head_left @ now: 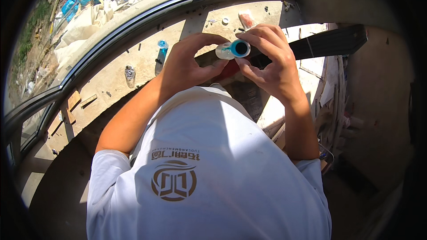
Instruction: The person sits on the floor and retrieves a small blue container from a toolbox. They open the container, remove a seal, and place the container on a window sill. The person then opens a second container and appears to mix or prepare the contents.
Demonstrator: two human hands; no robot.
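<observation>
My left hand (193, 60) curls its thumb and fingers around a whitish, translucent round piece (223, 52), which looks like plastic with blue on its inner side. Right beside it, my right hand (273, 60) grips a blue, round-mouthed cylinder (240, 48) with a dark opening turned up toward me. The two pieces are held against each other in front of my chest; whether they are joined I cannot tell. On the ledge left of my hands stands a clear bottle with blue in it (163, 45), and nearer lies a clear, crumpled-looking plastic bottle (130, 75).
A pale window ledge (111, 86) runs below a dark window frame (129, 22). On it are a small white round lid (225, 20), a reddish-white packet (246, 19) and wood pieces (74, 100). A long black profile (327, 43) extends right of my right hand. Rubble lies outside.
</observation>
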